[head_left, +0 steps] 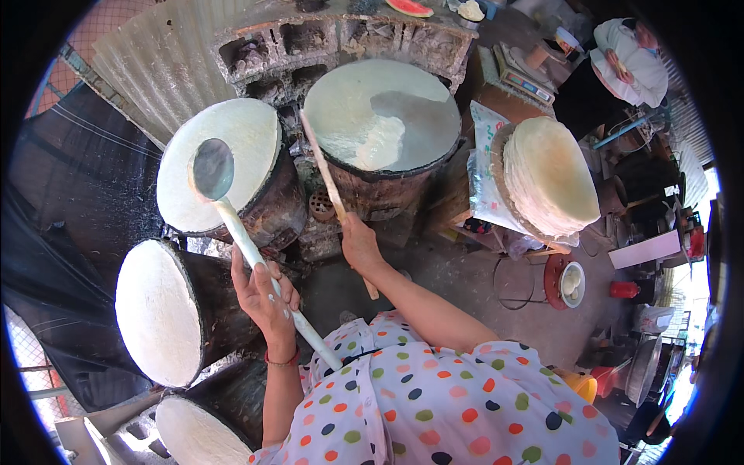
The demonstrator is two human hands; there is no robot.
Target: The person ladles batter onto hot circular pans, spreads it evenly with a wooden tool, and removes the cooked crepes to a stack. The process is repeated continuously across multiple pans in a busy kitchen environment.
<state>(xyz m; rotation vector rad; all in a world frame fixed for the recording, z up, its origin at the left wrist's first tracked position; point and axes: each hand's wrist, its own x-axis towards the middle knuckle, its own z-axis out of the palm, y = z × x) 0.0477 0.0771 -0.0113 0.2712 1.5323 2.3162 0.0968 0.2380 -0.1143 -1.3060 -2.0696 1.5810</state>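
Ladle (246,245) slantwise through the left hand (266,301), with grey bowl (214,167) up and left of the fingers, above the pale top of the nearer drum (271,205), and handle on past the palm, down and right, to the dotted shirt (465,411). Wooden stick (325,172) in the right hand (360,244), upper end ahead and left of the knuckles, by the left rim of the far drum (380,194). Beyond that same hand, on the far drum, pale coating (341,105), white ruffled clump (381,143) and grey patch (422,116); to its right, stack of pale rounds (550,174). Hidden behind the right fingers: middle of the stick. Partly covered by the left forearm (279,399), below the left hand: lowest drum (240,391). Impossible to tell: any contact between bowl and pale top. Left fingers curled loosely around the handle; right fingers wrapped closely around the stick.
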